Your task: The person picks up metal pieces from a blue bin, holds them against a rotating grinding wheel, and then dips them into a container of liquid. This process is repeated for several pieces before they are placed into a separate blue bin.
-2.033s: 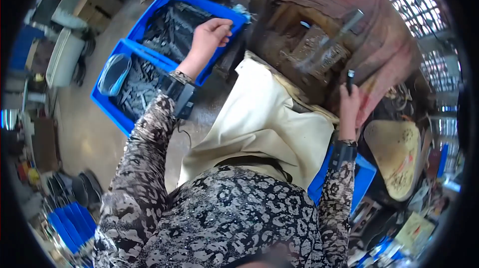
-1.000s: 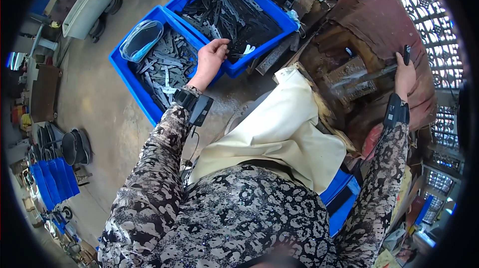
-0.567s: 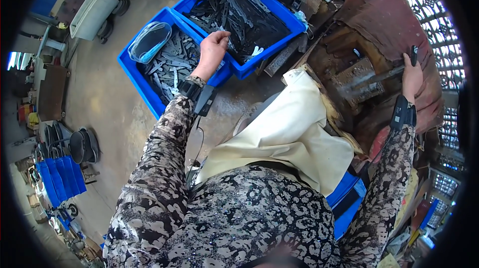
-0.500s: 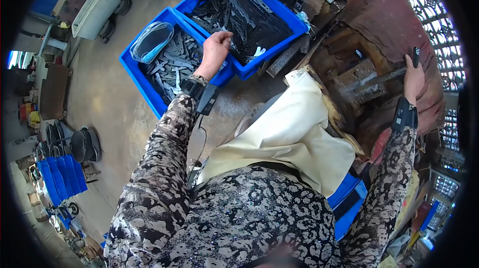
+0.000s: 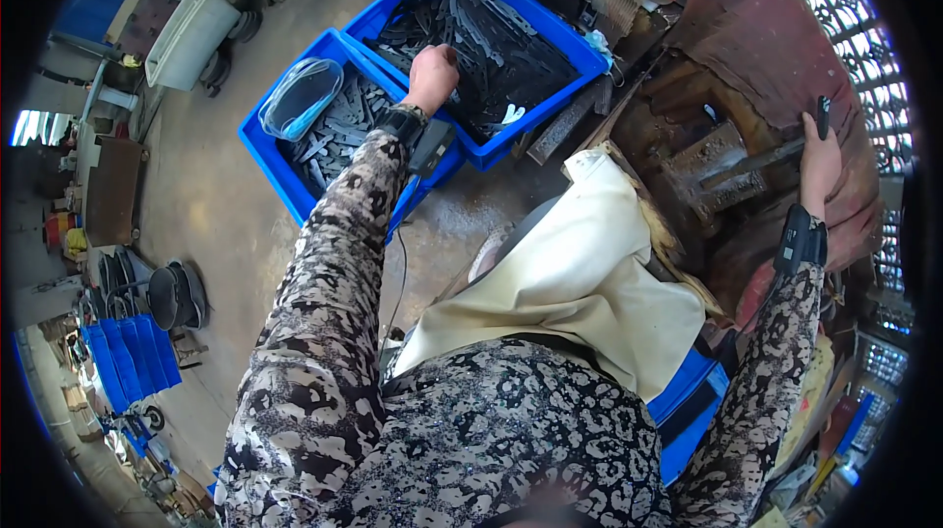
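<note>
Dark handle (image 5: 823, 115): was grasped upright by the fingers of the right hand (image 5: 821, 163), in front of the reddish cloth (image 5: 756, 17).
Grey bar (image 5: 761, 162): was seen beside this hand, reaching over the brown metal block (image 5: 715, 150); whether it was joined to the handle could not be told.
Left hand (image 5: 432, 78): was held above the near left side of the far blue bin (image 5: 545, 108), with fingers curled; whether something was pinched in them could not be told.
Metal strips (image 5: 471, 27): were heaped, dark and flat, in the far bin; similar, lighter strips were contained in the near blue bin (image 5: 257, 160).
Clear oval package (image 5: 295, 118): was placed at the left corner of the near bin.
Cream apron (image 5: 589, 243): was spread over the lap, between both arms.
Floor (image 5: 255, 253): was seen left of the bins.
</note>
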The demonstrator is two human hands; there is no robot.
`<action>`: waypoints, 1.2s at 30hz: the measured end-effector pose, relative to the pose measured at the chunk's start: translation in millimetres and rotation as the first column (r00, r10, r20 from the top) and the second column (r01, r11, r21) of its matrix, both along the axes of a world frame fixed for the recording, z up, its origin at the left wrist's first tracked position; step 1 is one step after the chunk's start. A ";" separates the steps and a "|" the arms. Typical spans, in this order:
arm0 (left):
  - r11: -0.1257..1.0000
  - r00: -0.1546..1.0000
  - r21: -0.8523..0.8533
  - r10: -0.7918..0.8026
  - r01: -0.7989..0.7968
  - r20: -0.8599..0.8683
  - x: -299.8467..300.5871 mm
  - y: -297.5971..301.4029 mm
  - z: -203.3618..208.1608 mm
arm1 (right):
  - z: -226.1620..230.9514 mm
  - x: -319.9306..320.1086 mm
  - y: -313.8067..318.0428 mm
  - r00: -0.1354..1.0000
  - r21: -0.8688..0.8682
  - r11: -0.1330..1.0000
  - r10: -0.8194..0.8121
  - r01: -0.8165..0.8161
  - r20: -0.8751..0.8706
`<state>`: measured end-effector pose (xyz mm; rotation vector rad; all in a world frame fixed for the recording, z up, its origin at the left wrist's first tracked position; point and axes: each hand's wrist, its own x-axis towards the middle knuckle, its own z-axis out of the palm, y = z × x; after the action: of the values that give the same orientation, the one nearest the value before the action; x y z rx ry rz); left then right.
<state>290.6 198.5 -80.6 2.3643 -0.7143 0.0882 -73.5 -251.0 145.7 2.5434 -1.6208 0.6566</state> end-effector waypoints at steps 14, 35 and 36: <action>0.867 0.964 0.431 0.263 -0.252 0.035 44.3 -18.0 -33.4 | 2.5 -4.2 13.2 1.000 -0.033 0.999 -0.027 0.026 -0.015; 0.799 0.443 -0.585 -0.476 -0.143 -0.759 -76.6 -30.7 84.7 | 2.4 -5.5 35.1 0.990 -0.036 0.999 -0.009 0.015 0.139; 0.766 0.371 -0.615 -0.525 -0.186 -0.766 -92.4 -38.3 92.5 | 4.6 -8.1 38.2 0.989 -0.044 0.999 -0.012 0.019 0.145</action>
<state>198.2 160.2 11.9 1.2727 -0.2605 -0.9347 -81.7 -212.9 150.3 2.5015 -1.6458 0.8851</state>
